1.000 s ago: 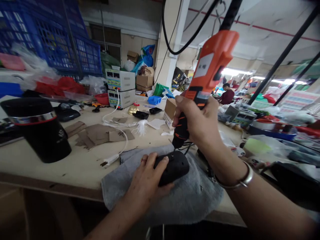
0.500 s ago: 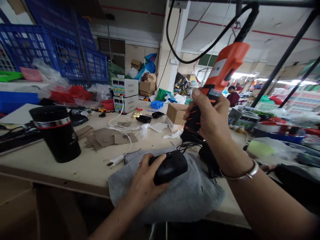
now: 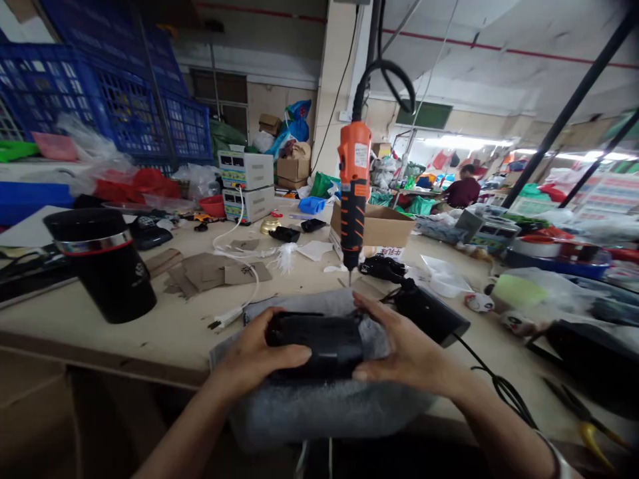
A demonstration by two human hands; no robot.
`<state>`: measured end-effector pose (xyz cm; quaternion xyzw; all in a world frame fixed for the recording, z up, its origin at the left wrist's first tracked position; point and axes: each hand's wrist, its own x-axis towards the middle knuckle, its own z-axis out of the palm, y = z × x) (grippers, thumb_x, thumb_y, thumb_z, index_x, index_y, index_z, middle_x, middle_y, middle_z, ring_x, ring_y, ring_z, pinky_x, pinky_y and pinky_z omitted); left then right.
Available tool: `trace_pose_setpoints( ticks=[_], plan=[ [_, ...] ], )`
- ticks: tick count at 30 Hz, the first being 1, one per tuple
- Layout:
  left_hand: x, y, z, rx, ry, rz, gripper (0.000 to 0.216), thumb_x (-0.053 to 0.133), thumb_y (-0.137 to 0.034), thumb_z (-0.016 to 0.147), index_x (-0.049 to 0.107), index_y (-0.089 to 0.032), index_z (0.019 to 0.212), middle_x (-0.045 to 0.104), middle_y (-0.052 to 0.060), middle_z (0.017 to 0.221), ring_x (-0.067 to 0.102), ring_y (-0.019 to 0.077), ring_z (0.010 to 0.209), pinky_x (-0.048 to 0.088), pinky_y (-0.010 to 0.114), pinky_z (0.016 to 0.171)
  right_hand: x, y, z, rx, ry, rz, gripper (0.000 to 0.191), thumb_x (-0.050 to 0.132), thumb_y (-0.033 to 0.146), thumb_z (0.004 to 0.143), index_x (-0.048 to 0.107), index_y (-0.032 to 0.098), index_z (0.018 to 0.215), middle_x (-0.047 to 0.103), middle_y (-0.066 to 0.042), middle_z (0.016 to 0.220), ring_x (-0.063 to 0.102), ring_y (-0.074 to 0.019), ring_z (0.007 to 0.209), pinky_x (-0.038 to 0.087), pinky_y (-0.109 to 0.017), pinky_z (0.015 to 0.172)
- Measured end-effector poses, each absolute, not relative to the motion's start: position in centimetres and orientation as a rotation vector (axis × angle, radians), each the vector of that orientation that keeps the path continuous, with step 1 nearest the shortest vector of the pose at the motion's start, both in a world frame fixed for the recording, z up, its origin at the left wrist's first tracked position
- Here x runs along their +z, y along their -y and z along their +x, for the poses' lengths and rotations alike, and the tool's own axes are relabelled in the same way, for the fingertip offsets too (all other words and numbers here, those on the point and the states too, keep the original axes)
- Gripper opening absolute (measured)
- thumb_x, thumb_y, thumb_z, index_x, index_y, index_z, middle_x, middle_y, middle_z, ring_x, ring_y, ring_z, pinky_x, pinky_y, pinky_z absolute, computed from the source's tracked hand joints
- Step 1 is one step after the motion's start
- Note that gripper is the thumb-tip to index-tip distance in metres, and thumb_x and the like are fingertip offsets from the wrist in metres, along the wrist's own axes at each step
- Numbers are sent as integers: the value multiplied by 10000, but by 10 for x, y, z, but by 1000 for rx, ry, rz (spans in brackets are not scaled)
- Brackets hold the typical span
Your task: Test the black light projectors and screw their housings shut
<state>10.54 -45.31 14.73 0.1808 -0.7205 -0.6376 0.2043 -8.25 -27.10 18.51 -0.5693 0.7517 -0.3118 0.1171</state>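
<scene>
Both hands hold a black plastic device (image 3: 315,340) over a grey cloth (image 3: 324,406) at the table's front edge. My left hand (image 3: 252,356) wraps its left end, thumb across the front. My right hand (image 3: 404,346) grips the right end, fingers curled over the top. An orange and black electric screwdriver (image 3: 353,193) hangs free from its black cable just behind the device, bit pointing down, touched by neither hand.
A black cup (image 3: 100,263) stands at the left. Cardboard scraps (image 3: 210,269) and a white cable (image 3: 239,293) lie mid-table. An open carton (image 3: 379,229), a black box with cord (image 3: 432,313) and stacked meters (image 3: 244,183) are nearby. A person sits far back (image 3: 462,189).
My right hand let go of the orange screwdriver, which swung up and now hangs upright. That hand came down onto the black device, and both hands turned and lifted it.
</scene>
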Motion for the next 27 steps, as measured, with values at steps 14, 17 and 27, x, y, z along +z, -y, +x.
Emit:
trace_pose_setpoints(
  ticks=[14, 17, 27],
  plan=[
    [158, 438, 114, -1335, 2347, 383, 771, 772, -400, 612, 448, -237, 1292, 621, 96, 1181, 586, 319, 1065, 481, 432, 864, 175, 259, -59, -1031, -2183, -1876, 627, 727, 310, 601, 469, 150, 1149, 590, -99, 1023, 601, -268, 927, 502, -413, 804],
    [164, 433, 114, -1223, 2436, 432, 691, 757, -401, 612, 496, -234, 1229, 681, 47, 940, 642, 276, 836, 503, 350, 673, 171, 260, -57, -1056, -2221, -1905, 611, 708, 251, 564, 447, 162, 1109, 566, -78, 970, 589, -244, 872, 504, -388, 766],
    [180, 423, 110, -1005, 2616, 613, 557, 460, -394, 881, 307, -233, 1392, 626, 28, 793, 605, 260, 796, 438, 380, 737, 168, 268, -72, -1288, -2237, -1784, 592, 717, 272, 581, 488, 184, 1120, 567, -67, 1001, 578, -238, 900, 476, -372, 795]
  ],
)
